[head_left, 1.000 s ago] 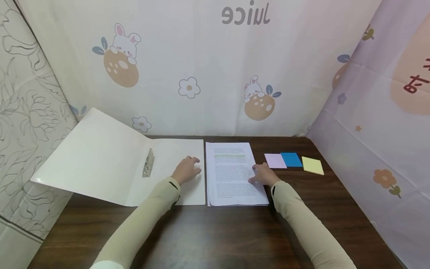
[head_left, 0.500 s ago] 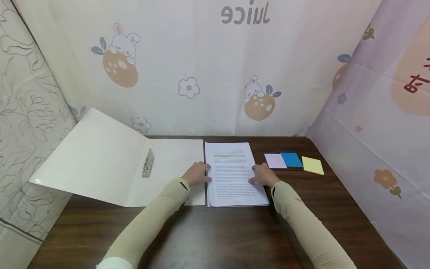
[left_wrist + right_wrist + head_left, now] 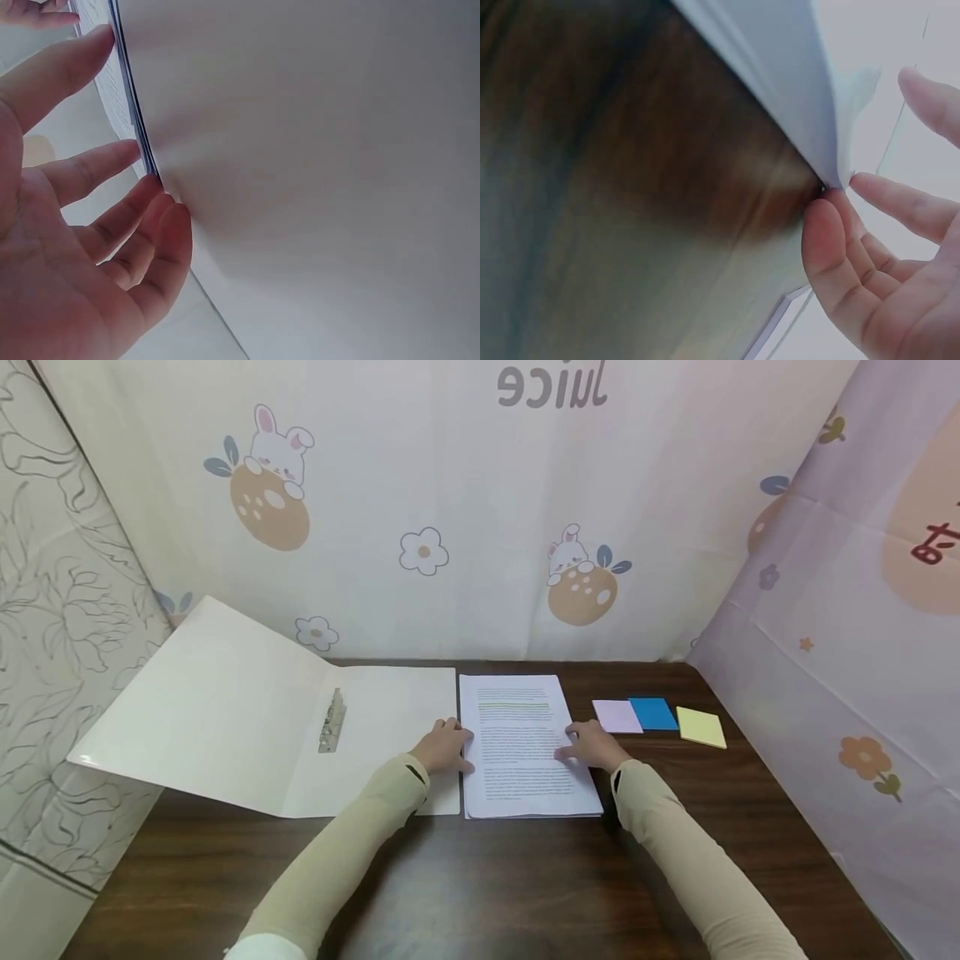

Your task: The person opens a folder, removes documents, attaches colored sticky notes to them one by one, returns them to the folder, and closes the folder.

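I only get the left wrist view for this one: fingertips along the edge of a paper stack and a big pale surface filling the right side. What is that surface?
Observer: The inside of an open white folder; the head view shows a metal clip near its fold.
Operator: Is anything marked on the top sheet of the stack?
Observer: Yes, the paper stack shows green highlighting across lines near the top of its page.
Operator: And what lies past the stack's far side, beyond the other hand?
Observer: Past the right hand, three square note pads lie on the dark table: a pale pink pad, a blue pad and a yellow pad.
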A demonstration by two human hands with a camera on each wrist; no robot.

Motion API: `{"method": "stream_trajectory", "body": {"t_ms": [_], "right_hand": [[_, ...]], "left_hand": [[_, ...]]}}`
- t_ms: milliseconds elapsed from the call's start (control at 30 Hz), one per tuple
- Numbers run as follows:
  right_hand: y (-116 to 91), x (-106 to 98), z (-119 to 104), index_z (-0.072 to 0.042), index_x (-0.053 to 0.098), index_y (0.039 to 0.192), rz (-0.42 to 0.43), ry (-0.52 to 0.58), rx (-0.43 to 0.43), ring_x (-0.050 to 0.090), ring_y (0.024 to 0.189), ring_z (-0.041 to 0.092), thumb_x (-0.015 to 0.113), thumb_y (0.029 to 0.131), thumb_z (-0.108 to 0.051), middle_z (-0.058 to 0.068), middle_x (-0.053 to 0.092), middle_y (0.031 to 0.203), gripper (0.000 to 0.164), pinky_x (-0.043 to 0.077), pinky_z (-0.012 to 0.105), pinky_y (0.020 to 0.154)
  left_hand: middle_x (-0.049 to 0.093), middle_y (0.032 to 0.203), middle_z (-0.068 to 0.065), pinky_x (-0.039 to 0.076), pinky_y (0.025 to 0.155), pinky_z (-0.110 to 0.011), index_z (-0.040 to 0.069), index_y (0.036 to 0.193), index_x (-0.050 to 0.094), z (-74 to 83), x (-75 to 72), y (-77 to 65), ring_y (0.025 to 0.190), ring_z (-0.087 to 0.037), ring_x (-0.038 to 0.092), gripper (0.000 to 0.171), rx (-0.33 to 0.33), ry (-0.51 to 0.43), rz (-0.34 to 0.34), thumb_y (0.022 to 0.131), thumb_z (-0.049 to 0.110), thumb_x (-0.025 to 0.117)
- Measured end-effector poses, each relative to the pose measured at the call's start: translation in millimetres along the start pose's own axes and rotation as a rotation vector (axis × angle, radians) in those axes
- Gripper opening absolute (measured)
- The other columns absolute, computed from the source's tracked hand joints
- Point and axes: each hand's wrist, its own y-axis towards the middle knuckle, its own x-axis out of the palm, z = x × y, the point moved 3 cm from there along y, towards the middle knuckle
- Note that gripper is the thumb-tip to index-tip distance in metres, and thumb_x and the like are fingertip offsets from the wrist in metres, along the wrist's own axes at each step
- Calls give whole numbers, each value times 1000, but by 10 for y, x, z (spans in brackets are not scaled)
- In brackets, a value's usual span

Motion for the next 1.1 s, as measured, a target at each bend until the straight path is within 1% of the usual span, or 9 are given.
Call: {"method": "stream_trajectory", "body": {"t_ms": [133, 267, 433, 600, 733, 833, 933, 1033, 1100], "right_hand": [[31, -61, 39, 6, 55, 130, 9, 24, -11, 56, 110, 34, 68, 90, -28, 28, 55, 134, 54, 46, 50, 95], [63, -123, 107, 5, 58, 126, 32, 14, 21, 58, 101, 32, 66, 91, -27, 26, 60, 126, 48, 49, 49, 90], [92, -189, 232, 7, 58, 124, 94, -3, 55, 58, 103, 35, 63, 93, -29, 27, 60, 125, 47, 50, 51, 90], [107, -259, 320, 8, 59, 122, 164, -19, 55, 60, 96, 34, 60, 94, -31, 27, 64, 117, 48, 51, 49, 83], [116, -300, 391, 10, 59, 121, 204, -47, 52, 60, 103, 40, 59, 95, -31, 30, 63, 120, 49, 50, 52, 86], [128, -322, 444, 12, 56, 124, 218, -56, 67, 56, 112, 46, 57, 95, -30, 33, 59, 125, 51, 47, 56, 92], [146, -341, 493, 13, 53, 128, 224, -71, 98, 53, 117, 48, 57, 96, -30, 34, 55, 129, 53, 46, 58, 96], [168, -358, 536, 14, 53, 127, 236, -117, 119, 55, 113, 49, 57, 96, -29, 35, 56, 126, 53, 47, 57, 93], [177, -367, 564, 15, 55, 123, 243, -141, 129, 57, 107, 47, 57, 95, -29, 35, 59, 120, 52, 49, 56, 89]], "left_hand": [[51, 133, -12, 44, 100, -39, 10, 135, 58, 23, -11, -11, 117, -26, 44, 62, -15, 0, 2, 82, 32, 78], [50, 132, -12, 44, 100, -40, 9, 133, 58, 38, -24, -18, 118, -27, 44, 60, -19, -4, -2, 82, 31, 78], [50, 133, -13, 45, 100, -41, 8, 132, 59, 51, -26, -29, 119, -28, 44, 59, -14, 5, 1, 82, 32, 78], [49, 134, -13, 46, 99, -40, 9, 132, 59, 47, -10, -35, 119, -28, 44, 59, -21, 0, 0, 82, 32, 78], [47, 135, -13, 46, 99, -40, 9, 134, 58, 44, 0, -46, 121, -28, 43, 59, -27, -14, -12, 82, 32, 77], [47, 135, -13, 46, 98, -40, 9, 133, 58, 45, -4, -54, 120, -28, 42, 59, -24, -17, -14, 82, 31, 77], [47, 134, -13, 46, 98, -40, 9, 133, 59, 47, -13, -57, 120, -27, 42, 59, -24, -18, -14, 82, 31, 78], [48, 134, -13, 46, 98, -40, 9, 133, 59, 46, -17, -49, 120, -27, 43, 58, -26, -17, -15, 82, 32, 78], [48, 134, -13, 46, 98, -39, 10, 133, 59, 44, -11, -42, 120, -27, 43, 58, -28, -20, -17, 82, 32, 78]]}}
